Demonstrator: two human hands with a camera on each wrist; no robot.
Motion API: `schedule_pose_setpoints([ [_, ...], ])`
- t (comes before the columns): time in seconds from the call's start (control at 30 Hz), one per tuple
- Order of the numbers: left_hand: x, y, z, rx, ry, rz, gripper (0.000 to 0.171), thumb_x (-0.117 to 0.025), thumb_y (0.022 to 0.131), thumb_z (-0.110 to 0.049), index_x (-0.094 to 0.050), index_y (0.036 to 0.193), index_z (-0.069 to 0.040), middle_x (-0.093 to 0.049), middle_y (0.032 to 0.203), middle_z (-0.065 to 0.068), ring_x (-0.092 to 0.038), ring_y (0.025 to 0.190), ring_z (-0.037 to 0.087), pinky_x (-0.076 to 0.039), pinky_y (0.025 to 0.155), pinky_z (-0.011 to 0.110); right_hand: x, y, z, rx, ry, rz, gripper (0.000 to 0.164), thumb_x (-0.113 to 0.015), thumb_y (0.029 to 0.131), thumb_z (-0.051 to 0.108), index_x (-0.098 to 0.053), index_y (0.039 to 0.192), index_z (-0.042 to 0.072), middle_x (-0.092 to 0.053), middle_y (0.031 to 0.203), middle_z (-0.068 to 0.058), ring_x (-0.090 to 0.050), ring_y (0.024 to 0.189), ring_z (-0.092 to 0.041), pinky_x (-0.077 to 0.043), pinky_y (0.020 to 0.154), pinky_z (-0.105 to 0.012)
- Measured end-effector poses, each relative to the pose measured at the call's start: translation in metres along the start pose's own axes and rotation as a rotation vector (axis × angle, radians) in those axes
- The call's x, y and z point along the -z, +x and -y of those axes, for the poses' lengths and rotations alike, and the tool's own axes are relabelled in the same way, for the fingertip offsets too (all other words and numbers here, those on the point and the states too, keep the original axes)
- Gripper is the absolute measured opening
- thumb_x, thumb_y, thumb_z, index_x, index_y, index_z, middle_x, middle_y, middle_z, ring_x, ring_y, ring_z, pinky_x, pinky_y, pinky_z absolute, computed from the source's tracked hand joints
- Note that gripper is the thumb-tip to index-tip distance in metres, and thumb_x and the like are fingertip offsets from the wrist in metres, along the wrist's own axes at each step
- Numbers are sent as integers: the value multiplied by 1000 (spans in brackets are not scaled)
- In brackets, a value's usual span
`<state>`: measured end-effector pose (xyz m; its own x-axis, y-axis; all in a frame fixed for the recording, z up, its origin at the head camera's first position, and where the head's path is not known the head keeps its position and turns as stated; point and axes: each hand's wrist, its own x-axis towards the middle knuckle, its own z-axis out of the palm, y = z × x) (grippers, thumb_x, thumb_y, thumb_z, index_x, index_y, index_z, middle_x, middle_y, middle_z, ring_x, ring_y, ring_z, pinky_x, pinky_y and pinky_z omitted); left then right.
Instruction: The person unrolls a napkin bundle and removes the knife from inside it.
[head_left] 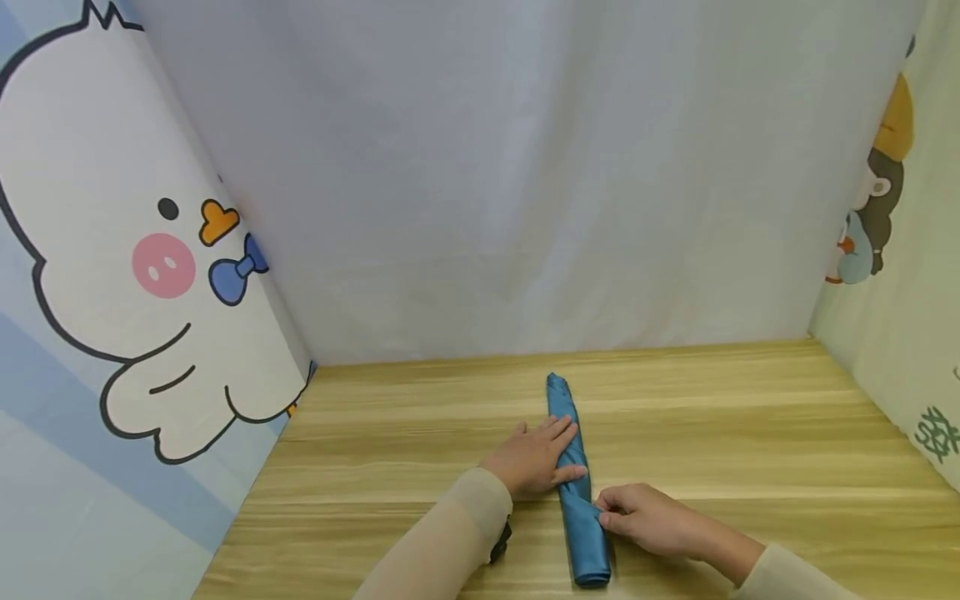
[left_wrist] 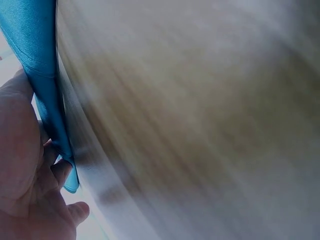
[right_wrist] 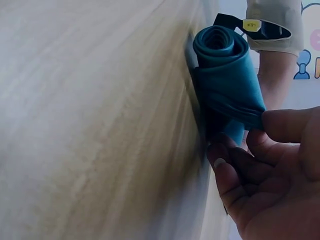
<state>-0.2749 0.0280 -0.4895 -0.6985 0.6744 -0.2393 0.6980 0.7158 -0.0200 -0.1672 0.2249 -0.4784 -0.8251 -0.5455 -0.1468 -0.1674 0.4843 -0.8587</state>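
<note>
A blue satin cloth (head_left: 583, 537), rolled into a long narrow tube, lies lengthwise on the wooden table, its far end tapering. My left hand (head_left: 531, 458) rests across the middle of the roll from the left, fingers extended and thumb on top. Just nearer to me, on the right side, my right hand (head_left: 648, 521) pinches a loose fold of the cloth between thumb and fingers. The right wrist view shows the near end of the roll (right_wrist: 220, 42) as a spiral of layers, with the pinched corner (right_wrist: 255, 120) drawn out toward the thumb.
The wooden tabletop (head_left: 750, 433) reaches back to a pale hanging curtain (head_left: 480, 208). A side panel with a cartoon bird (head_left: 90, 208) stands on the left, another printed panel (head_left: 885, 350) on the right. A dark strap (right_wrist: 267, 30) circles the left wrist.
</note>
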Motion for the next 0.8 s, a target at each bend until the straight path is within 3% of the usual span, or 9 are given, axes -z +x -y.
schedule_pose_setpoints([
  [0.1, -1, 0, -1, 4, 2, 2, 79, -17, 92, -71, -13, 156, -24, -10, 161, -7, -12, 146, 11, -22, 114, 48, 0, 0, 2, -20, 21, 0, 21, -52, 100, 21, -62, 84, 11, -49, 69, 5, -45, 60, -8, -36, 55, -23],
  [0.3, -3, 0, -1, 6, 9, -16, 80, -16, 91, -72, -14, 156, -25, -11, 160, -8, -13, 145, 10, -23, 114, 47, 3, 1, 8, 10, -40, -29, 34, -49, 102, 25, -60, 73, 10, -43, 63, 8, -42, 57, -5, -36, 57, -23],
  [0.6, -5, 0, 0, -10, 0, -26, 80, -15, 91, -71, -13, 156, -24, -11, 160, -7, -12, 146, 11, -22, 114, 48, 6, -2, 3, 48, -68, -18, 27, -51, 101, 26, -67, 82, 16, -54, 71, 11, -54, 73, -3, -41, 66, -23],
  [0.73, -5, 1, 0, -5, 13, -29, 80, -14, 91, -71, -13, 156, -24, -11, 160, -7, -12, 146, 11, -22, 114, 48, 8, -6, 0, 46, -10, -3, 20, -54, 100, 25, -67, 89, 14, -57, 74, 8, -53, 68, -5, -43, 61, -23],
  [0.8, -5, 0, 0, -2, 21, -28, 80, -14, 91, -71, -13, 156, -24, -11, 160, -7, -12, 146, 11, -23, 114, 48, 9, -9, -1, 45, 42, 20, 18, -54, 100, 23, -67, 97, 11, -62, 81, 6, -57, 73, -6, -45, 64, -22],
])
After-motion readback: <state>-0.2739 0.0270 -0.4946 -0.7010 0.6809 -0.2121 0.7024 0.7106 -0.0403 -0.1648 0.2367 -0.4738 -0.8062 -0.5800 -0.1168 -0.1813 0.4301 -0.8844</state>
